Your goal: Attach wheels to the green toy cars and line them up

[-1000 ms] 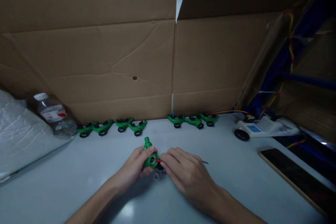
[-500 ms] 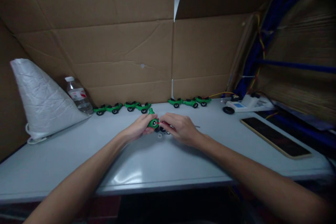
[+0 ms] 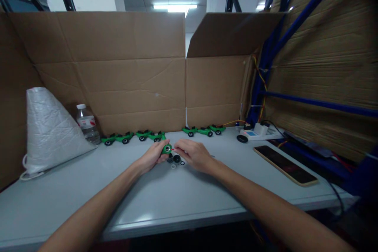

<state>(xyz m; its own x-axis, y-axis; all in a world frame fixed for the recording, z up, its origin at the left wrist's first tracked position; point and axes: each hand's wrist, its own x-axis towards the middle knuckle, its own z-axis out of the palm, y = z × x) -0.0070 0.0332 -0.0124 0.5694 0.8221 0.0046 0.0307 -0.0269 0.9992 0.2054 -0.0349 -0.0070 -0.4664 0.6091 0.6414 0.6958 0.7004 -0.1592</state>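
My left hand (image 3: 152, 155) is closed around a green toy car body (image 3: 167, 149), which has a round, pale-centred opening facing right. Close beside it, my right hand (image 3: 194, 153) pinches a thin red stick-like piece (image 3: 173, 149) whose left end points at that opening. Whether the red tip touches the car body I cannot tell. Below both hands on the table lie a black wheel (image 3: 176, 158) and a small white ring (image 3: 173, 166), with other small dark parts partly hidden by my fingers.
Finished-looking green toy cars (image 3: 203, 131) line the back against a cardboard wall (image 3: 141, 82). At left are a silver bag (image 3: 51, 134) and a water bottle (image 3: 88, 124). On the right are a phone (image 3: 285, 164), a power strip (image 3: 260, 132) and a black wheel (image 3: 242, 138).
My view has tilted up, showing the ceiling light above the cardboard. Both hands stay together at the green car body; the red piece and the wheels below show more clearly.
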